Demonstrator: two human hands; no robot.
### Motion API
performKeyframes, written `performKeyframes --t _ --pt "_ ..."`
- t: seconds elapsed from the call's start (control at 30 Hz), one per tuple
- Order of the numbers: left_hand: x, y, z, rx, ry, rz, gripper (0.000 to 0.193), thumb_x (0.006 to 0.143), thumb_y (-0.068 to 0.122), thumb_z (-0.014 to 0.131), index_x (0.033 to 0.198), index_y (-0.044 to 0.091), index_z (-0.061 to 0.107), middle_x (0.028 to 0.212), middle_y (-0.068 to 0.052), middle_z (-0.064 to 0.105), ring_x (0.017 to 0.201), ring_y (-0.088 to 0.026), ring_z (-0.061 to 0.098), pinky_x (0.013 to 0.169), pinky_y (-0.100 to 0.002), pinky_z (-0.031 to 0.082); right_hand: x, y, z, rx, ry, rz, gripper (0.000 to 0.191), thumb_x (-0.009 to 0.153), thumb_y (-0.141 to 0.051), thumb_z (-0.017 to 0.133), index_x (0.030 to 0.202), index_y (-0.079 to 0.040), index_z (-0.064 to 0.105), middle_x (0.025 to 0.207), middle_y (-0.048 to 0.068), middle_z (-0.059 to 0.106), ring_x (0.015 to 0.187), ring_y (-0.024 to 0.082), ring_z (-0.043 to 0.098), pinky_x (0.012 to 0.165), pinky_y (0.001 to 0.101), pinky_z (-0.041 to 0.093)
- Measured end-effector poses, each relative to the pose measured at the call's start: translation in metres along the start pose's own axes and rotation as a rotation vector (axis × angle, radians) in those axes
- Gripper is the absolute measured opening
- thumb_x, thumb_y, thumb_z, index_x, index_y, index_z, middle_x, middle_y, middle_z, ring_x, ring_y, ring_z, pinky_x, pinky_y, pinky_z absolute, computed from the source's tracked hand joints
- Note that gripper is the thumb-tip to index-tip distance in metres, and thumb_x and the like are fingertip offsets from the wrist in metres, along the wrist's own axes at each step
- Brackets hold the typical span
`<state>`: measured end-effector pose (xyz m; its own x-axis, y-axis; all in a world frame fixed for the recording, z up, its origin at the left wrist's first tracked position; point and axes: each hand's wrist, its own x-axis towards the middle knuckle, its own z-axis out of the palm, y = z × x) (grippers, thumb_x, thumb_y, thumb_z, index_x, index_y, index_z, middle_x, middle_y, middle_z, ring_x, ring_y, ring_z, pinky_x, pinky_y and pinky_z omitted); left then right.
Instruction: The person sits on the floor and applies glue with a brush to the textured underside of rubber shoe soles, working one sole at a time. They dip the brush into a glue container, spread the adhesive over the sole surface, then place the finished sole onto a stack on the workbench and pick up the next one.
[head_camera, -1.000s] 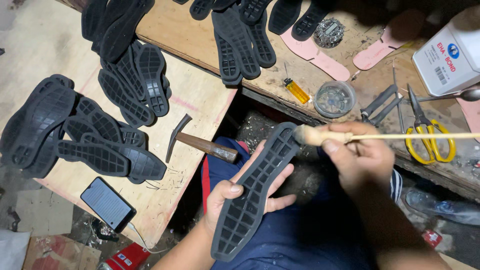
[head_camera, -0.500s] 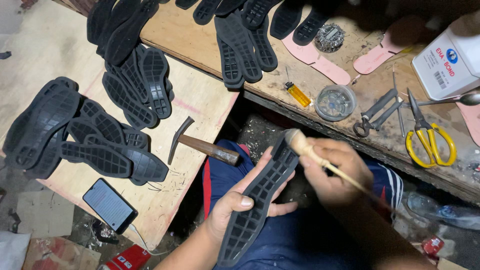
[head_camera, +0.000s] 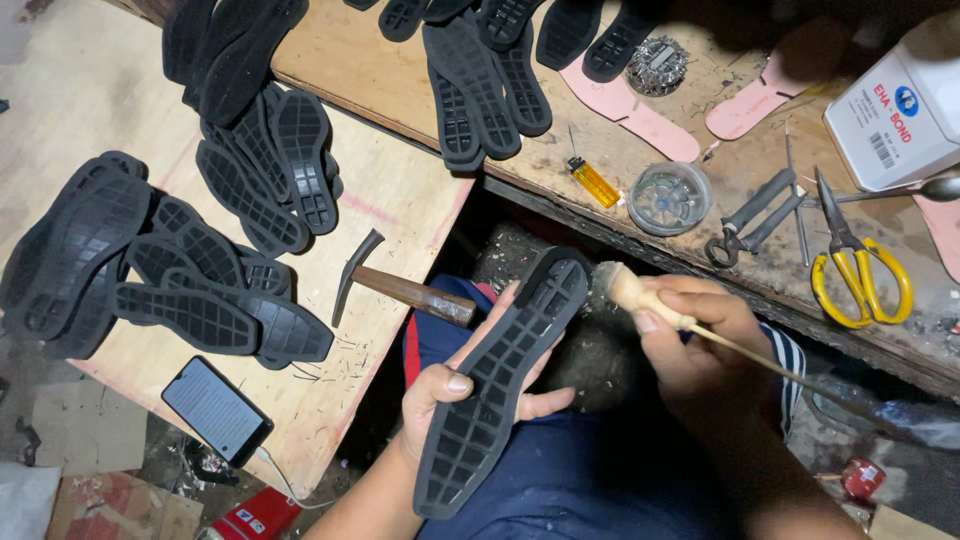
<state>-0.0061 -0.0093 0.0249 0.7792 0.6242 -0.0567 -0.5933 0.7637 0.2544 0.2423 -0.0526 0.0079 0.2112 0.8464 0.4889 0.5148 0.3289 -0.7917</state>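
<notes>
Left hand (head_camera: 455, 395) closed around a black rubber shoe sole (head_camera: 500, 380), tread side up, thumb laid across the tread, fingers under the far edge. Sole held tilted over the lap, heel end low, toe end high near the surface edge.

Right hand (head_camera: 695, 345) gripped on a thin wooden stick brush (head_camera: 640, 295); its fuzzy pale head sits just beside the sole's upper end, contact cannot be told. Stick runs out lower right past the wrist.

Lap in dark blue cloth below both hands. Hammer (head_camera: 400, 288) lies on the plywood surface (head_camera: 400, 190) just left of the sole, head pointing left. Phone (head_camera: 217, 410) near the surface's lower corner, cable trailing off. Heaps of black soles (head_camera: 150, 260) well left and along the top.

Right bench: orange lighter (head_camera: 594, 182), round clear tub (head_camera: 670, 198), dark pliers (head_camera: 750, 215), yellow-handled scissors (head_camera: 855, 265), white can (head_camera: 895, 115), pink insoles (head_camera: 640, 110).

Light dim; top right corner in shadow. Floor under the bench murky, red items there hard to make out.
</notes>
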Motion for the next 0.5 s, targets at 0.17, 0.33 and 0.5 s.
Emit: performKeyframes --t 0.17,0.33,0.5 --pt "0.001 -0.001 -0.013 -0.162 -0.097 -0.03 0.109 0.076 0.026 0.065 0.17 0.021 0.009 0.172 -0.014 0.019 0.158 -0.028 0.02 0.12 -0.064 0.026 -0.003 -0.002 0.006 0.075 -0.117 -0.006 0.031 0.087 -0.001 0.075 0.109 -0.003 0.053 0.114 0.019 0.07 0.104 0.023 0.072 0.092 0.034 0.059" --pt "0.001 -0.002 -0.017 -0.217 -0.077 -0.062 0.108 0.075 0.025 0.066 0.17 0.02 0.014 0.17 -0.013 0.024 0.158 -0.029 0.023 0.123 -0.063 0.023 0.001 0.005 0.002 -0.031 -0.113 -0.079 0.031 0.088 -0.003 0.076 0.108 -0.005 0.052 0.109 0.017 0.072 0.098 0.021 0.074 0.084 0.0316 0.061" --pt "0.004 -0.003 -0.013 -0.218 -0.028 -0.031 0.11 0.073 0.026 0.066 0.171 0.022 0.017 0.167 -0.01 0.03 0.15 -0.024 0.033 0.13 -0.058 0.016 -0.013 0.005 0.01 -0.022 -0.101 0.006 0.025 0.089 -0.001 0.073 0.107 -0.006 0.056 0.108 0.018 0.072 0.095 0.024 0.074 0.082 0.0332 0.062"
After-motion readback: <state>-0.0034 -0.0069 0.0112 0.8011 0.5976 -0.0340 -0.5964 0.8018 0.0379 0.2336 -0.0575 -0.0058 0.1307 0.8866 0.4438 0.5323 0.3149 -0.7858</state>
